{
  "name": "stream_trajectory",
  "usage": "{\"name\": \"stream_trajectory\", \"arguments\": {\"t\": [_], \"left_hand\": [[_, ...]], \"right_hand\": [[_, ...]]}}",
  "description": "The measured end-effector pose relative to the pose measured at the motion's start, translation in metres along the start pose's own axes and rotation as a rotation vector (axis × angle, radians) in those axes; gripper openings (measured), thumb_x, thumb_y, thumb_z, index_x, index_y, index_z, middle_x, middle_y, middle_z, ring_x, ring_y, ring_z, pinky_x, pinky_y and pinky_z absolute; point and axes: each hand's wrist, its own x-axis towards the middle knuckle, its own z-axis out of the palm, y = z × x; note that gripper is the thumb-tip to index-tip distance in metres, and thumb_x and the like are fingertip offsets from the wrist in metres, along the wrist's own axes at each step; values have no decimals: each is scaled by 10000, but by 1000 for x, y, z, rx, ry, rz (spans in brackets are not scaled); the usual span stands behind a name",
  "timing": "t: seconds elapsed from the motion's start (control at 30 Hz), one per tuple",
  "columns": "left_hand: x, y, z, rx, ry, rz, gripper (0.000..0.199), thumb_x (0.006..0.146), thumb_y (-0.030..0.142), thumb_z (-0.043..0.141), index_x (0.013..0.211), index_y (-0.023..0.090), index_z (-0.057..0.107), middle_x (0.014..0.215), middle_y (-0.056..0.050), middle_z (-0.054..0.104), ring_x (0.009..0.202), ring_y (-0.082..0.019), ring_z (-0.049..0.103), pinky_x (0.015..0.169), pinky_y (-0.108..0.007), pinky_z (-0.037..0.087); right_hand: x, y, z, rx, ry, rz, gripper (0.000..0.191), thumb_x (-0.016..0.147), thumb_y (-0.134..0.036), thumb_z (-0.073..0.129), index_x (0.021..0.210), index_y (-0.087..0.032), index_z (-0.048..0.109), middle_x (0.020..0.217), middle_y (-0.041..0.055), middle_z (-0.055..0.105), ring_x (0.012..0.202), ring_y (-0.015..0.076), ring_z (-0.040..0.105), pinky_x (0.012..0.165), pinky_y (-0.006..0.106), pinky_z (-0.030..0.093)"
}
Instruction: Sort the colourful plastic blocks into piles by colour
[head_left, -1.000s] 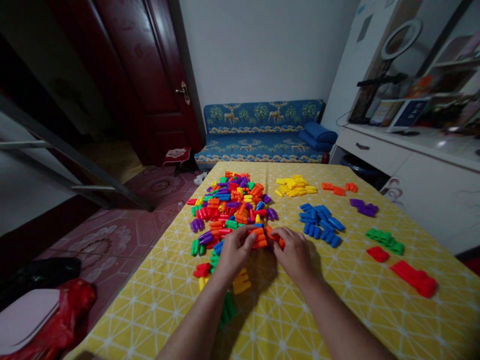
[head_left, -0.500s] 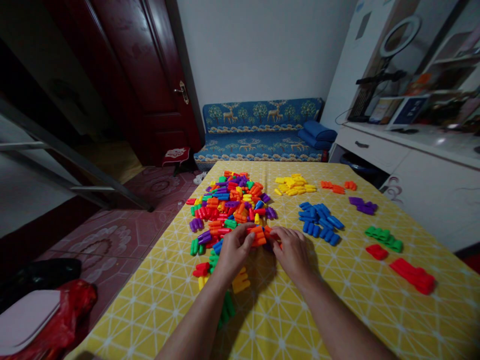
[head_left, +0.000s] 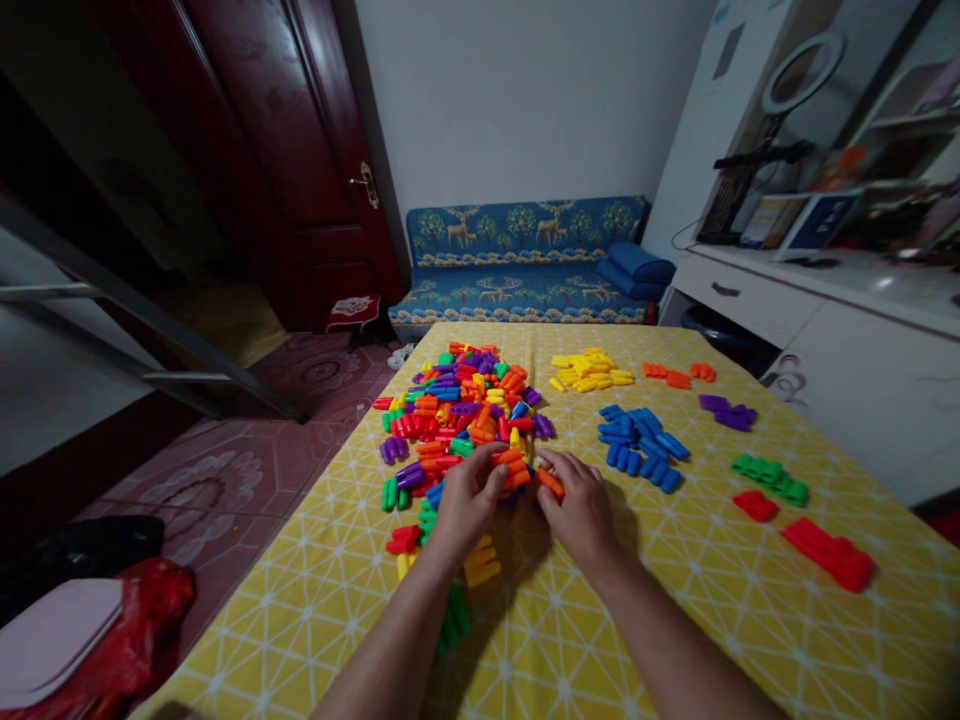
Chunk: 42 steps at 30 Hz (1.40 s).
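My left hand (head_left: 471,500) is closed on an orange block (head_left: 514,468) at the near edge of a mixed pile of coloured blocks (head_left: 457,408). Just to its right, my right hand (head_left: 576,503) pinches another orange block (head_left: 550,484) between thumb and fingers. To the right lie separate groups by colour: yellow blocks (head_left: 589,370), blue blocks (head_left: 641,445), orange blocks (head_left: 667,375), purple blocks (head_left: 726,411), green blocks (head_left: 769,478) and red blocks (head_left: 829,553). Some green and yellow blocks lie partly under my left forearm.
The table (head_left: 637,650) has a yellow patterned cloth. Beyond its far edge stands a blue sofa (head_left: 517,275). A white cabinet (head_left: 840,350) is on the right, a metal ladder (head_left: 180,350) on the left. A red bag (head_left: 150,620) lies at the lower left.
My right hand has drawn slightly away from my left, and its orange block now shows more clearly. My left hand has barely moved.
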Motion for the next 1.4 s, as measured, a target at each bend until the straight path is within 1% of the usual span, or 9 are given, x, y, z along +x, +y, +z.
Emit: {"name": "stream_trajectory", "arguments": {"t": [0.13, 0.23, 0.4, 0.67, 0.87, 0.97, 1.07, 1.17, 1.4], "left_hand": [[-1, 2, 1, 0, -22, 22, 438, 841, 379, 621, 1206, 137, 638, 999, -92, 709, 838, -209, 679, 732, -309, 564], [-3, 6, 0, 2, -103, 59, 449, 863, 375, 606, 1241, 131, 612, 975, -95, 716, 855, -208, 673, 744, -294, 544], [-5, 7, -2, 28, -181, 110, 451, 888, 372, 597, 1278, 146, 580, 898, -80, 718, 810, -188, 668, 725, -266, 518], [-7, 9, 6, -27, -173, 185, 363, 910, 293, 572, 1256, 182, 584, 1225, -128, 670, 1068, -226, 657, 924, -320, 510], [-13, 13, 9, 82, -176, 235, 411, 942, 287, 516, 1340, 183, 518, 1020, -77, 739, 879, -169, 692, 775, -256, 533], [-12, 13, 0, 288, -46, 339, 362, 918, 214, 514, 1275, 188, 571, 900, -43, 753, 793, -157, 698, 739, -250, 527], [-5, 15, -19, 591, 299, 423, 310, 853, 131, 506, 1117, 203, 652, 973, -53, 743, 934, -207, 681, 856, -328, 515], [3, 14, -41, 892, 485, 316, 389, 753, 122, 564, 1126, 184, 657, 1139, -95, 688, 1115, -289, 593, 988, -439, 458], [7, 1, -61, 1072, 236, 48, 575, 725, 47, 535, 1275, 196, 616, 1276, -128, 613, 1146, -297, 600, 954, -414, 494]], "right_hand": [[-2, -11, -6, 298, 200, 13, 346, 924, -212, 524, 1267, -230, 556, 1121, 87, 637, 1028, 207, 617, 888, 357, 514], [-5, -23, -8, 410, 123, -83, 362, 947, -227, 525, 1303, -285, 555, 1248, 76, 572, 1159, 202, 566, 972, 358, 491], [-8, -33, -8, 356, 15, -144, 350, 959, -245, 526, 1296, -315, 586, 1284, 76, 525, 1197, 204, 534, 994, 364, 488], [-10, -30, -8, 246, 48, -168, 311, 954, -289, 541, 1258, -292, 601, 1251, 88, 531, 1159, 219, 547, 965, 375, 501], [-11, -30, -6, 337, 120, -173, 271, 951, -223, 541, 1204, -277, 621, 1134, 71, 549, 1065, 184, 585, 897, 310, 519], [-9, -27, -11, 359, 208, -153, 244, 948, -200, 540, 1173, -259, 613, 1104, 66, 590, 1070, 189, 583, 926, 332, 501], [-6, -20, -16, 354, 281, -77, 207, 952, -212, 523, 1137, -240, 613, 1091, 69, 617, 1059, 199, 588, 928, 358, 494], [-6, -12, -17, 371, 310, 8, 193, 954, -249, 518, 1122, -229, 611, 1084, 72, 633, 1028, 201, 600, 908, 360, 500], [-7, -8, -13, 431, 274, 77, 193, 948, -302, 526, 1101, -230, 618, 1067, 64, 642, 999, 197, 606, 887, 350, 497]]}}
